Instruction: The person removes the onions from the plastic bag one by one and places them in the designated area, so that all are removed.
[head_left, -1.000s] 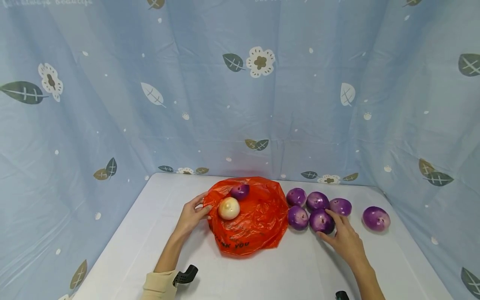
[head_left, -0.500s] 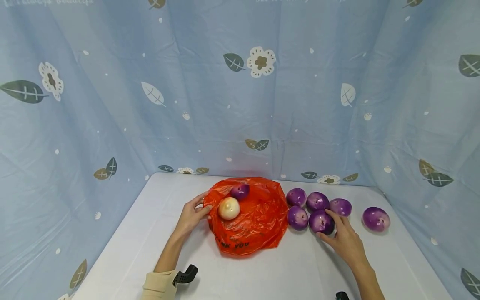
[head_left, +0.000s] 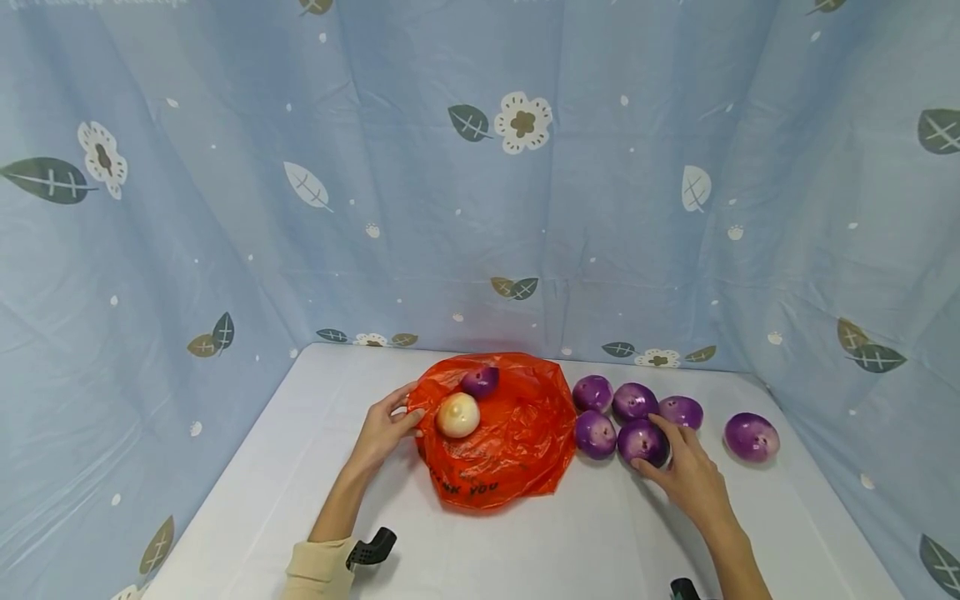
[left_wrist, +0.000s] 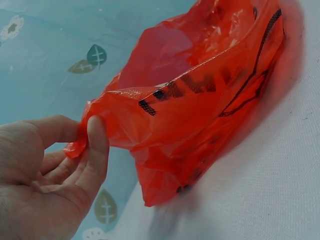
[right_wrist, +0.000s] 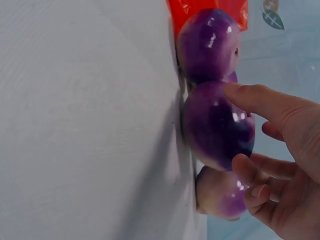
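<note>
A red plastic bag (head_left: pixel 517 442) with black lettering stands with its mouth spread at the middle of the table. My left hand (head_left: pixel 384 432) pinches the bag's left rim between thumb and fingers, as the left wrist view also shows. Inside lie a cream-coloured, onion-like ball (head_left: pixel 457 416) and a glossy purple round vegetable (head_left: pixel 481 382). To the right, my right hand (head_left: pixel 692 483) has its thumb and fingers on opposite sides of another purple round vegetable (right_wrist: pixel 217 125), which still sits on the table. Its neighbours (right_wrist: pixel 207 47) stand close against it.
Several more purple round vegetables (head_left: pixel 596 434) cluster right of the bag, and a lone one (head_left: pixel 752 437) lies farther right. The white table (head_left: pixel 517 558) is backed by a blue curtain (head_left: pixel 420 208) with leaf and flower prints.
My right thumb and fingers have shifted slightly farther over the purple vegetable. The left hand and the bag look unchanged.
</note>
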